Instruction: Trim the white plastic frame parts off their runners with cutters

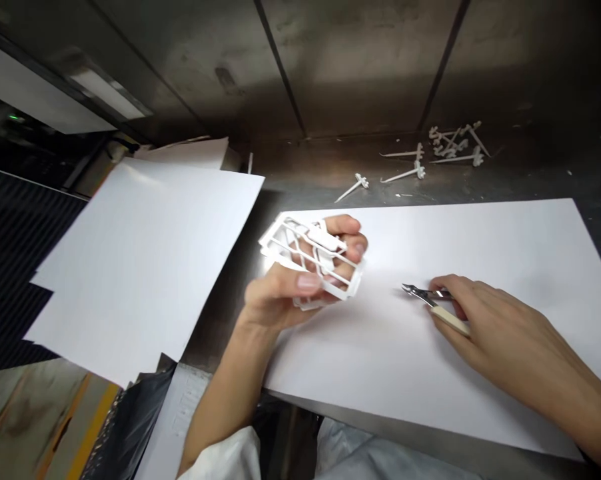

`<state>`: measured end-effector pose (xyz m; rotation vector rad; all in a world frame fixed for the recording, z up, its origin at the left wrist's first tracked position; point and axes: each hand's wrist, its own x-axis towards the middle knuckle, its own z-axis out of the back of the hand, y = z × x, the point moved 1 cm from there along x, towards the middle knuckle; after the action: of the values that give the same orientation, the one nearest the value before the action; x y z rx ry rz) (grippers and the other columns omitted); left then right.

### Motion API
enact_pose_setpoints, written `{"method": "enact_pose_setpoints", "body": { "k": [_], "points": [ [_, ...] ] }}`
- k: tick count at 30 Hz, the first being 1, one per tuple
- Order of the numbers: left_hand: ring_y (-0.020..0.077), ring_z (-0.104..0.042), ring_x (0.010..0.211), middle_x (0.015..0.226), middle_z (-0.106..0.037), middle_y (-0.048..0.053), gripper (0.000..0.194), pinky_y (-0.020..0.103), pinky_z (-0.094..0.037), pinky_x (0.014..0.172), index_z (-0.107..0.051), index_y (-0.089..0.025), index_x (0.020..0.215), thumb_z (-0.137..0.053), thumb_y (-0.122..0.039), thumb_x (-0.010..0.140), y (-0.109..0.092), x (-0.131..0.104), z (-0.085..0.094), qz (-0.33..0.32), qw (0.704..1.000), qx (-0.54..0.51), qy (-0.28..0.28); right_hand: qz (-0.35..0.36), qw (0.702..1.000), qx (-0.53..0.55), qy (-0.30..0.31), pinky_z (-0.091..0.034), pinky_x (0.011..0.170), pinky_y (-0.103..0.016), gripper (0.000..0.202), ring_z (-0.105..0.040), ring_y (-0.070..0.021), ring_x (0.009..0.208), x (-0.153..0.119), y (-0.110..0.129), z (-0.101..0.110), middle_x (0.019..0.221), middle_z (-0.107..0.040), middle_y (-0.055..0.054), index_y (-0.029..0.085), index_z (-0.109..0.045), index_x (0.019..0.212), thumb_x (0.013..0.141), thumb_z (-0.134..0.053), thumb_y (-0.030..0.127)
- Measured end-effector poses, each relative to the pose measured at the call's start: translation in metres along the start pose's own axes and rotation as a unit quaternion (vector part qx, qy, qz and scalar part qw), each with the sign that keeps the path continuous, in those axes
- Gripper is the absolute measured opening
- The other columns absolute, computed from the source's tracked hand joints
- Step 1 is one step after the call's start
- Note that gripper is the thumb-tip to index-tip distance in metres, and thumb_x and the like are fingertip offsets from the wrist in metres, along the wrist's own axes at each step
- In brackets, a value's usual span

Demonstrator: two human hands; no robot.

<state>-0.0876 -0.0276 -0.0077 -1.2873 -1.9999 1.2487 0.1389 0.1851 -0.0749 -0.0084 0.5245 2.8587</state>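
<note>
A white openwork plastic part [313, 257] is held up above the white sheet [380, 360], near its left edge. My left hand [285, 290] grips it, thumb on the near side and fingers curled behind and around the far side. To the right, my right hand [500, 320] is wrapped round small cutting pliers [448, 319] with pale handles. Their metal tips point left towards the plastic part, apart from it and low over the sheet. The palm side of my right hand is hidden.
Behind the sheet, several white plastic sprue pieces [405, 175] lie on the dark metal surface [300, 163], with a heap [450, 143] at the back right. A stack of white sheets [150, 260] is at the left, a black bag [135, 420] below it. Metal panels rise behind.
</note>
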Motion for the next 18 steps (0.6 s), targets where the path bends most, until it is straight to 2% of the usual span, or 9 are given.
{"method": "enact_pose_setpoints", "body": {
  "k": [3,6,11,14,16,18],
  "points": [
    [0.0094,-0.039,0.063,0.119,-0.065,0.011,0.061,0.028,-0.037,0.055,-0.075,-0.025,0.127,-0.084,-0.031,0.068,0.0017,-0.0008,-0.0030,0.044,0.998,-0.032,0.013,0.000,1.000,-0.001,0.002,-0.047,0.070,-0.042,0.029,-0.069,-0.0299,0.085,-0.0018,-0.0026,-0.0047,0.107,-0.071,-0.007,0.025,-0.060,0.128,0.112,-0.045,0.045],
    [0.0131,-0.045,0.070,0.126,-0.068,0.014,0.065,0.030,-0.041,0.063,-0.077,-0.023,0.128,-0.086,-0.027,0.064,0.0026,0.0004,-0.0045,0.068,0.996,-0.053,0.035,0.003,1.000,-0.005,-0.004,-0.049,0.069,-0.042,0.029,-0.070,-0.0302,0.086,-0.0029,-0.0035,-0.0061,0.108,-0.071,-0.006,0.026,-0.059,0.129,0.113,-0.044,0.045],
    [0.0154,-0.048,0.074,0.117,-0.071,0.012,0.053,0.031,-0.043,0.069,-0.081,-0.021,0.118,-0.088,-0.023,0.065,0.0027,0.0012,-0.0061,0.060,0.992,-0.085,0.067,0.004,1.000,-0.014,0.010,-0.050,0.068,-0.041,0.029,-0.071,-0.0295,0.086,-0.0029,-0.0082,-0.0068,0.111,-0.072,-0.005,0.027,-0.058,0.132,0.113,-0.045,0.045],
    [0.0157,-0.050,0.076,0.114,-0.071,0.012,0.053,0.029,-0.043,0.069,-0.081,-0.020,0.117,-0.087,-0.019,0.065,0.0040,0.0015,-0.0071,0.066,0.990,-0.106,0.070,0.011,1.000,-0.011,0.023,-0.051,0.069,-0.041,0.030,-0.072,-0.0296,0.088,-0.0018,-0.0086,-0.0060,0.114,-0.072,-0.005,0.027,-0.058,0.132,0.112,-0.046,0.046],
    [0.0151,-0.050,0.076,0.114,-0.069,0.011,0.053,0.028,-0.042,0.066,-0.080,-0.021,0.119,-0.087,-0.020,0.067,0.0057,0.0018,-0.0085,0.069,0.987,-0.130,0.070,-0.004,1.000,-0.010,0.025,-0.051,0.069,-0.041,0.031,-0.071,-0.0298,0.090,-0.0013,-0.0067,-0.0049,0.114,-0.072,-0.005,0.027,-0.058,0.131,0.113,-0.043,0.047],
    [0.0146,-0.051,0.076,0.113,-0.068,0.010,0.047,0.027,-0.041,0.065,-0.079,-0.021,0.123,-0.087,-0.031,0.078,0.0078,0.0027,-0.0106,0.071,0.983,-0.159,0.058,-0.018,1.000,-0.009,0.021,-0.050,0.069,-0.041,0.031,-0.070,-0.0297,0.088,-0.0010,-0.0042,-0.0041,0.111,-0.071,-0.005,0.027,-0.059,0.130,0.113,-0.042,0.047]
  ]
}}
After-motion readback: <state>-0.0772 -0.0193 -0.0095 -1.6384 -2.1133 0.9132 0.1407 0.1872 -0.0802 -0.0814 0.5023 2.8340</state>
